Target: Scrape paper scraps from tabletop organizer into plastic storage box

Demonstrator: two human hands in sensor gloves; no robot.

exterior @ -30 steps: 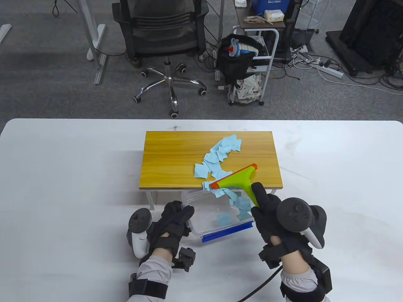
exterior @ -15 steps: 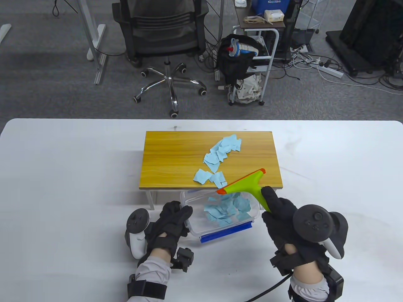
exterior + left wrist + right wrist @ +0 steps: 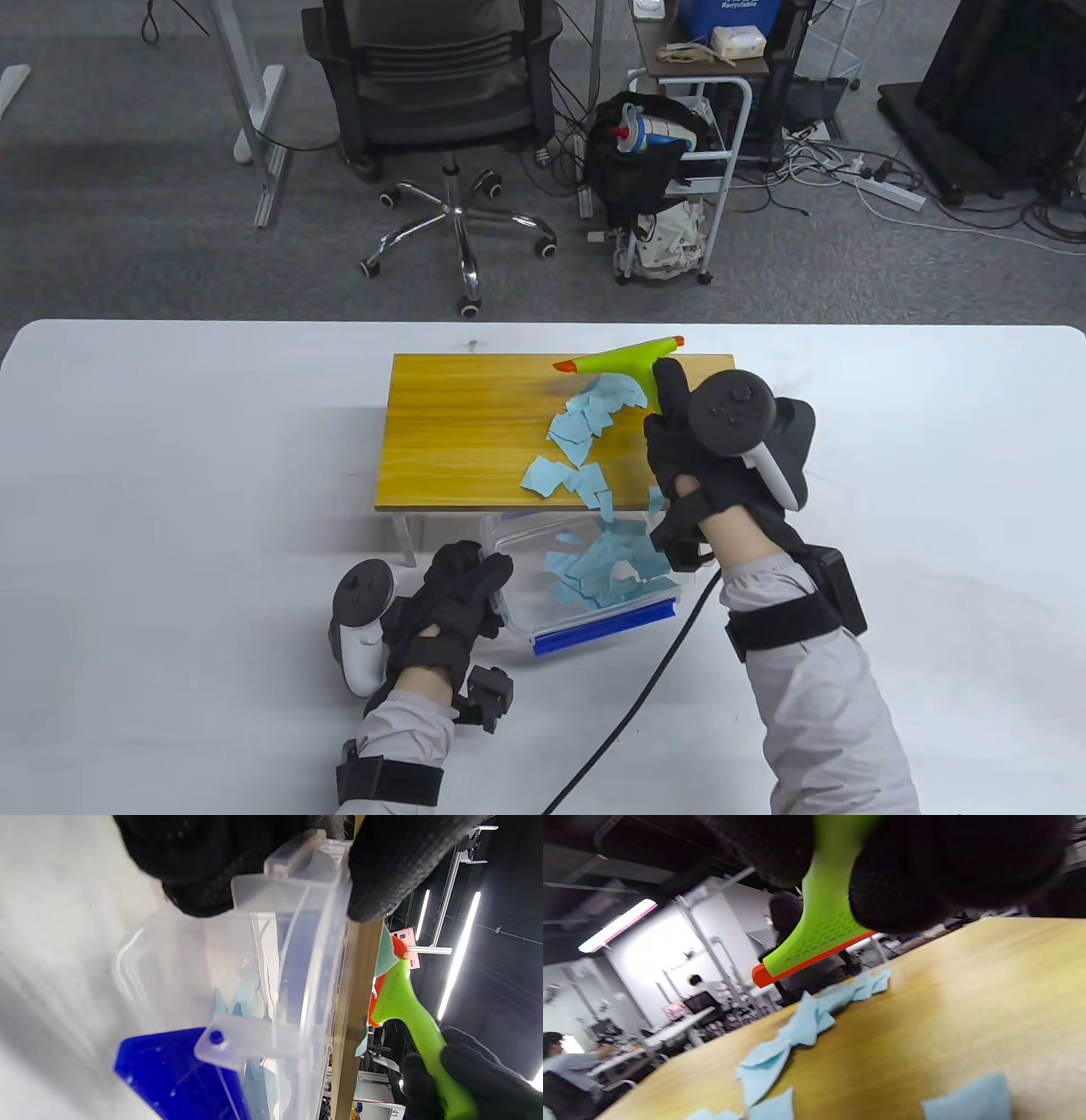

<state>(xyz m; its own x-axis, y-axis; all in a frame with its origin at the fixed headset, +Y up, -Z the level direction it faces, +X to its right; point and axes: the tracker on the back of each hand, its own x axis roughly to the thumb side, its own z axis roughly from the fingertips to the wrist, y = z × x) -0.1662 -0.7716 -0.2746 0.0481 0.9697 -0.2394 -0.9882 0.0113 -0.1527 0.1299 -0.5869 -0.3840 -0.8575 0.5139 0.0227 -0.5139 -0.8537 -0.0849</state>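
Nearby, office chair (image 3: 433,93), wire cart (image 3: 704,127), cable (image 3: 645,705) crossing white table (image 3: 170,475)

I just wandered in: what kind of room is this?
Probably an office or lab workspace: an office chair on grey carpet, a cart beside tangled cables, and more desks with seated people in the right wrist view.

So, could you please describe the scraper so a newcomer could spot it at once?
On the white table stands a low wooden organizer strewn with blue paper scraps. At its far edge the right hand holds the scraper, the only lime-green, T-shaped thing, with an orange blade.
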